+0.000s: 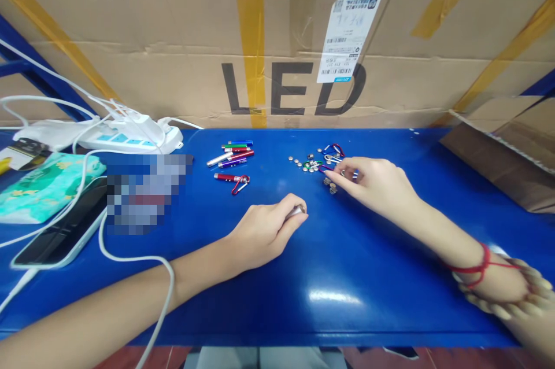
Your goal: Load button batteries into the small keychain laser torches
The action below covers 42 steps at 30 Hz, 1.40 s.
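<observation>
My left hand (pixel 264 233) is closed around a silver metal tube (pixel 296 211), whose end shows between thumb and forefinger; most of it is hidden in the palm. My right hand (pixel 375 181) reaches into a small heap of coloured carabiners (pixel 333 156), thumb and fingers drawn together. What they pinch, if anything, is hidden. Button cells (pixel 304 169) lie scattered to the left of those fingertips, and small metal springs (pixel 332 186) sit just below them. Farther left, a red penlight (pixel 226 177) has a red carabiner (pixel 240 185) at its end. Several more penlights (pixel 234 155) lie behind it.
A white power strip (pixel 130 135) with cables stands at the back left. Near it are a phone (pixel 65 224), a green tissue pack (pixel 47 187) and a blurred-out patch. One white cable (pixel 169 276) crosses my left forearm. Cardboard boxes (pixel 182 39) line the back and right.
</observation>
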Available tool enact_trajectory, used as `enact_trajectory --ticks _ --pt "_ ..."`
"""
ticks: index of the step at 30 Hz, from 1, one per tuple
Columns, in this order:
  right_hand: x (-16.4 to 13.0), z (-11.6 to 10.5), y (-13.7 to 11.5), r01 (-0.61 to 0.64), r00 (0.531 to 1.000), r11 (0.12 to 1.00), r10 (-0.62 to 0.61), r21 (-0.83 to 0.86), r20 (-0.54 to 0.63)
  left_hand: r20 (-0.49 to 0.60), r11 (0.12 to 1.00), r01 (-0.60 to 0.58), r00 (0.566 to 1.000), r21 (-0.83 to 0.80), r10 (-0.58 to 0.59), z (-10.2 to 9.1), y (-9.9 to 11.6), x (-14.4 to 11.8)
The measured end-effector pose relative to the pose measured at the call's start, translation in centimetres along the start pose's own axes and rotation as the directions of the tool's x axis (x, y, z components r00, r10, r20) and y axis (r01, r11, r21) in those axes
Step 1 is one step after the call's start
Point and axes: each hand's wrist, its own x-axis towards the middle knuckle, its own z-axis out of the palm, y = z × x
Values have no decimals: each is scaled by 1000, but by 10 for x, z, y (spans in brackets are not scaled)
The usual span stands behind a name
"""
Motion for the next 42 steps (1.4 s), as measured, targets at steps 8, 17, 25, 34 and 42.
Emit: enact_trajectory --ticks 8,17,25,34,42 --pt "-2 9 3 127 992 992 -127 10 -4 -4 1000 -6 1000 -30 6 0 2 0" --pt "2 15 5 147 989 989 -146 22 -29 -7 999 4 1000 -40 -4 -1 3 0" --pt "13 38 -2 328 944 944 -328 21 -21 -11 1000 -19 1000 1 19 -1 4 1" --pt "15 34 -2 320 944 947 -321 -21 -76 -30 998 -66 997 -3 66 0 2 -1" --pt "17 34 1 343 935 939 -342 -7 -90 -15 997 -75 997 1 75 0 4 -1"
